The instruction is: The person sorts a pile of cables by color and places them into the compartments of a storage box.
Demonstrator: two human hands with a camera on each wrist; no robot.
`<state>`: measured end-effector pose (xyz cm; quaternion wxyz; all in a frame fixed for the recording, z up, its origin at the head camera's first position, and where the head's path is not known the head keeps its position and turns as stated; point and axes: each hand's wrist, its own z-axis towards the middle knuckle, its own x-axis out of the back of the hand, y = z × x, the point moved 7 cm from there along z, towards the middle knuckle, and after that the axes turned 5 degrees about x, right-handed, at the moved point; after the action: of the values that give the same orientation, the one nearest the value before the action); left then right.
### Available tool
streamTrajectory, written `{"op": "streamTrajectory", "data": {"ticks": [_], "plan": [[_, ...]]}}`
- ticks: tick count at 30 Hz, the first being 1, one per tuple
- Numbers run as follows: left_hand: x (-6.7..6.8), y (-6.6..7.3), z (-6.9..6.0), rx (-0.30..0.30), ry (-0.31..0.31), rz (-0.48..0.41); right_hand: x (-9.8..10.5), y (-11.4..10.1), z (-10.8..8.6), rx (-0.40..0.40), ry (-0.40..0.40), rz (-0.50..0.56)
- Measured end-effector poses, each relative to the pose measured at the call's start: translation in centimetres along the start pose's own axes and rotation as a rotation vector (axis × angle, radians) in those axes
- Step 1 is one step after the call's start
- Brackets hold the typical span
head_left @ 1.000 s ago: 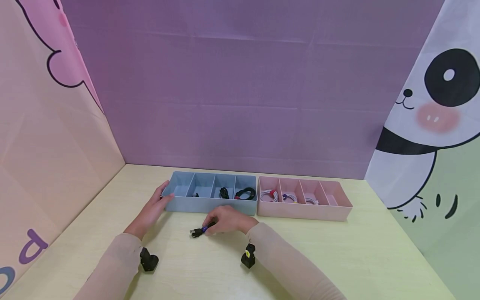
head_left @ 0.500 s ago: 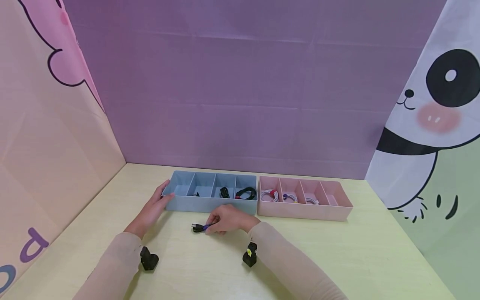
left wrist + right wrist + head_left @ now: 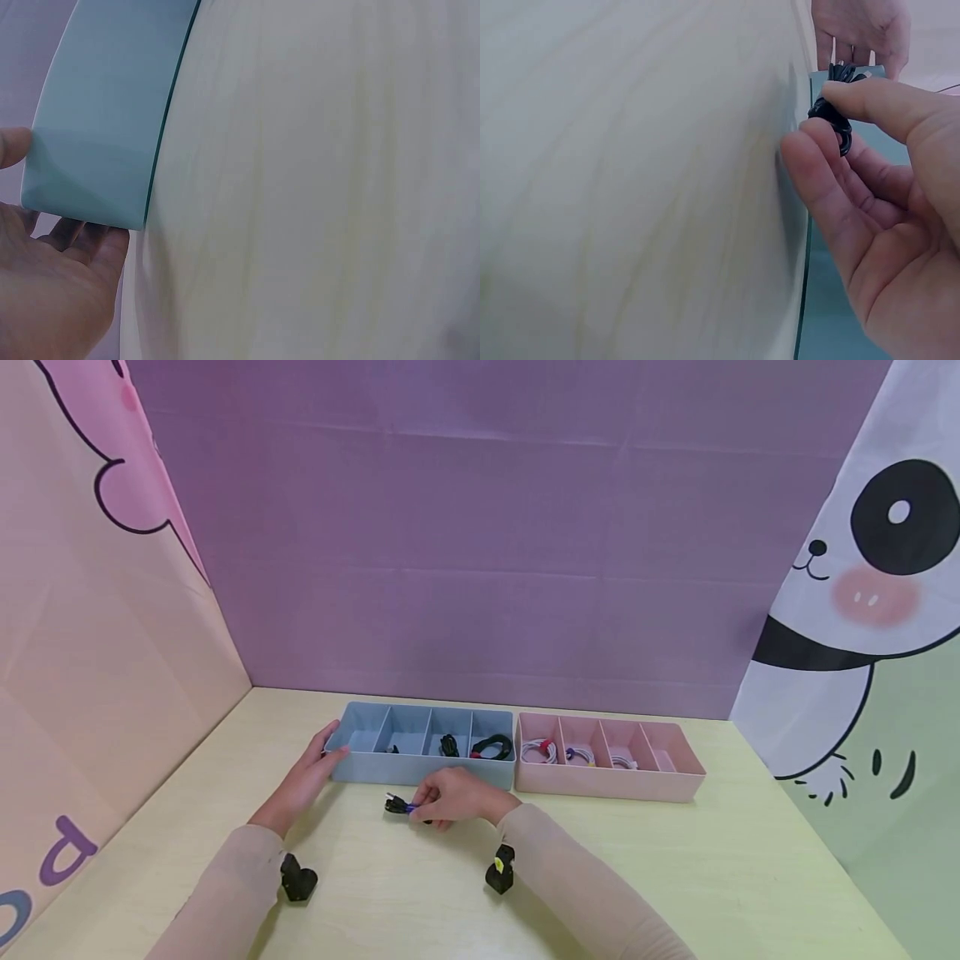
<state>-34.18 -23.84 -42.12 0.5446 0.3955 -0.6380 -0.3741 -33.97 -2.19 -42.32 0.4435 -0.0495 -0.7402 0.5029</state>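
My right hand [image 3: 453, 797] pinches a bundled black cable [image 3: 396, 805] between thumb and fingertips, in front of the blue divided box [image 3: 420, 770]. The cable has a blue-purple tie, and its plug ends stick out to the left. In the right wrist view the folded cable [image 3: 831, 114] shows between the thumb and fingers. My left hand [image 3: 303, 777] holds the left end of the blue box, thumb at the front and fingers along the end wall. The left wrist view shows the box's corner [image 3: 105, 150] between thumb and fingers.
Inside the blue box lie a small black piece, a black cable bundle [image 3: 448, 746] and a coiled black cable [image 3: 491, 747]. A pink divided box [image 3: 607, 785] stands close beside it on the right, with white cables [image 3: 540, 750] in several compartments. Fabric walls surround the table [image 3: 675, 860].
The cable in my right hand has swung slightly up, its plug ends now pointing more upward and left. The right hand has shifted slightly; the left hand stays on the blue box.
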Motion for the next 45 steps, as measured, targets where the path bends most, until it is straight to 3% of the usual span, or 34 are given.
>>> {"op": "streamTrajectory", "data": {"ticks": [4,11,22,35,45], "plan": [[0.0,0.0,0.1,0.0,0.003,-0.006,0.2,0.1,0.2,0.022,0.007,0.006],[0.0,0.0,0.1,-0.006,-0.001,-0.014,0.9,-0.3,0.5,0.077,0.061,-0.077],[0.0,0.1,0.0,0.0,0.005,-0.001,1.7,-1.3,0.4,0.075,0.176,-0.028],[0.2,0.1,-0.1,0.001,0.01,0.001,2.2,-2.1,0.3,0.117,0.216,0.093],[0.1,0.3,-0.2,0.012,0.005,0.011,2.8,-3.0,0.4,0.126,0.25,0.105]]}}
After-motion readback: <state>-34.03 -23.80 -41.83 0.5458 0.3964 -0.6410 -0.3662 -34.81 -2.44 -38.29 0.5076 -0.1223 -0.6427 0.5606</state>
